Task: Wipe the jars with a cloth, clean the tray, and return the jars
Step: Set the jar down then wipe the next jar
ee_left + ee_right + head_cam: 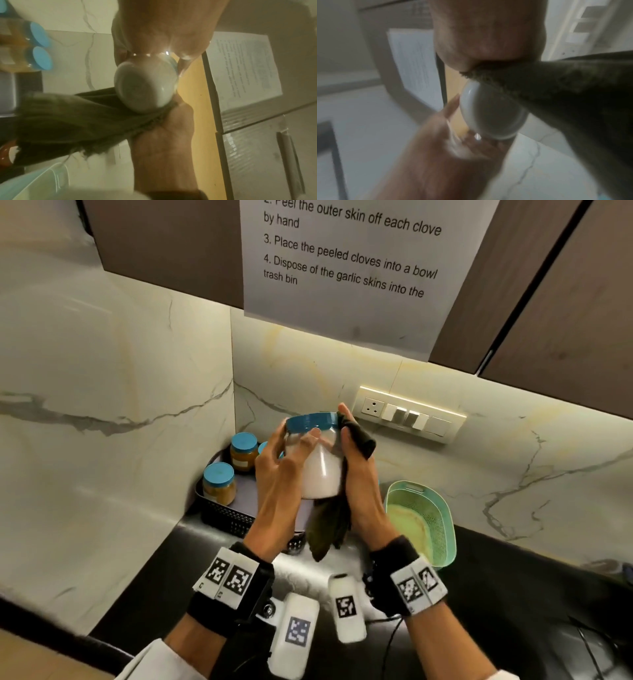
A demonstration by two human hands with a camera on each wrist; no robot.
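A glass jar (322, 467) with white contents and a blue lid is held up above the counter. My left hand (284, 460) grips its left side, fingers curled round the glass. My right hand (356, 470) presses a dark cloth (329, 529) against the jar's right side and holds that cloth; its loose end hangs below. The jar's base (145, 86) shows in the left wrist view with the cloth (68, 121) beside it, and the jar base (489, 112) and cloth (573, 101) show in the right wrist view. Two blue-lidded jars (219, 482) (244, 451) stand in the black tray (226, 518).
The tray sits in the counter's back left corner against marble walls. A green plastic basket (424, 522) lies on the dark counter (513, 594) to the right. A switch panel (407, 414) is on the back wall, and a printed sheet (346, 261) hangs from the cabinet above.
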